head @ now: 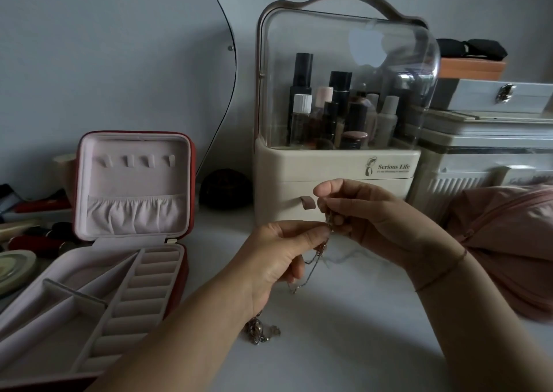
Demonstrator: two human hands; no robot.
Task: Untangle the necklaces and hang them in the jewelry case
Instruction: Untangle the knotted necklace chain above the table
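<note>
free: tabletop [359,346] front-right | blocked: jewelry case [134,188] left, cosmetics organizer [329,179] behind

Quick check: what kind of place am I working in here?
Likely a bedroom dressing table: a wall mirror, a clear-lidded makeup organizer full of bottles, and an open jewelry case.

- Two hands in shot, the left hand [278,260] and the right hand [368,215], both bare.
- Forearms [179,338] bare too, right down to the frame's edge.
- On the right wrist sits one thin bracelet [443,272], reddish-brown, looped once round; cord or chain, too fine to tell.
- Nails look short.
</note>
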